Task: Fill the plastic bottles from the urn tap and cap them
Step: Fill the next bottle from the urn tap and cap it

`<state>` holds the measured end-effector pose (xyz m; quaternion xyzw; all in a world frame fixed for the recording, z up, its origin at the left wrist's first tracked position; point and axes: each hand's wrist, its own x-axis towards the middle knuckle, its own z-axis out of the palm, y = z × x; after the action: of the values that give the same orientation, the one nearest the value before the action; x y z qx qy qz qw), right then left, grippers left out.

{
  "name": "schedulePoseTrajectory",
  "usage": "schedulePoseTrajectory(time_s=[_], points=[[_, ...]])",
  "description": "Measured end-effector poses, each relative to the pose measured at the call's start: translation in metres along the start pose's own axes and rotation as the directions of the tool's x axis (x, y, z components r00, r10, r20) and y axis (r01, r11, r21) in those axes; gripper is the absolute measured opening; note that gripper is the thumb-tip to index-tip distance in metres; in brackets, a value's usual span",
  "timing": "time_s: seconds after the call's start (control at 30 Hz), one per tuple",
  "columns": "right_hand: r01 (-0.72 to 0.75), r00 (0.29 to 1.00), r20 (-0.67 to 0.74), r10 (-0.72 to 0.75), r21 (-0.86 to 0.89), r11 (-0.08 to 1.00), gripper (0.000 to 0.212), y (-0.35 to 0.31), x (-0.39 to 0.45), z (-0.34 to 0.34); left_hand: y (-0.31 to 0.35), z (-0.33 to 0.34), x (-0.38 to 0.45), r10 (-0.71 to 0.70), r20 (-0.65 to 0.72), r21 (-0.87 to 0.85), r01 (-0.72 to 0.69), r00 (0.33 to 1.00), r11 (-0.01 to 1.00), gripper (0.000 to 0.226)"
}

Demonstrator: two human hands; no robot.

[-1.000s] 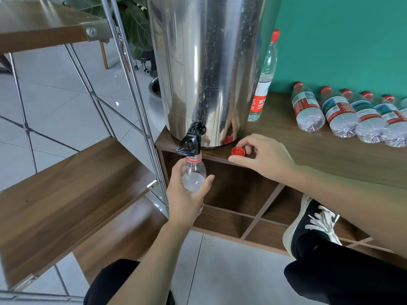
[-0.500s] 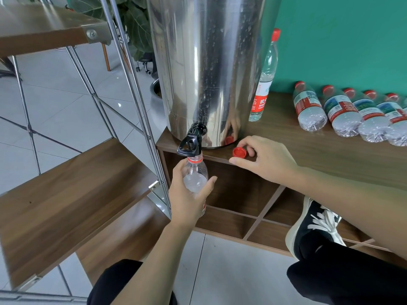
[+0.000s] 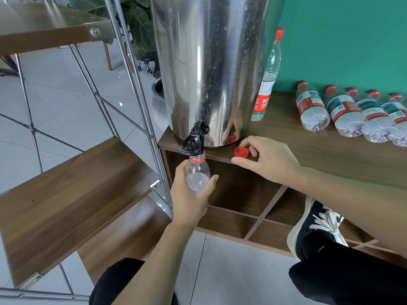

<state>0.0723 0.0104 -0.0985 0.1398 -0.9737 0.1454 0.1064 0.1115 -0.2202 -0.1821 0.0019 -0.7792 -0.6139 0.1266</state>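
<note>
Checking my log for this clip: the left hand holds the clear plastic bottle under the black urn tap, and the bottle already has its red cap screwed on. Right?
Not quite. The head view shows the left hand holding the clear plastic bottle under the black urn tap, but uncapped: the round red cap lies on the wooden shelf top at the right hand's fingertips.

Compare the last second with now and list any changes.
Almost nothing changed. The left hand still holds the bottle under the urn tap. The right hand stays at the red cap on the shelf top.
</note>
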Motion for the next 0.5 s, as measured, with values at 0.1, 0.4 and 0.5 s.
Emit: schedulePoseTrajectory(time_s=[0.1, 0.4, 0.5], points=[[0.002, 1.000, 0.002, -0.002, 0.001, 1.000, 0.039, -0.0013, 0.0005, 0.0001, -0.0005, -0.0013, -0.0004, 0.001, -0.001, -0.005, -0.001, 1.000, 1.000, 0.075], [0.007, 1.000, -0.003, -0.007, -0.008, 1.000, 0.040, -0.0007, 0.0001, -0.0003, -0.0010, 0.0007, -0.0003, 0.000, -0.005, -0.018, 0.000, 1.000, 1.000, 0.074], [0.010, 1.000, -0.004, -0.010, -0.005, 1.000, 0.040, -0.0019, 0.0001, 0.0000, -0.0017, -0.0001, -0.0001, 0.013, -0.010, -0.025, -0.013, 1.000, 1.000, 0.073]])
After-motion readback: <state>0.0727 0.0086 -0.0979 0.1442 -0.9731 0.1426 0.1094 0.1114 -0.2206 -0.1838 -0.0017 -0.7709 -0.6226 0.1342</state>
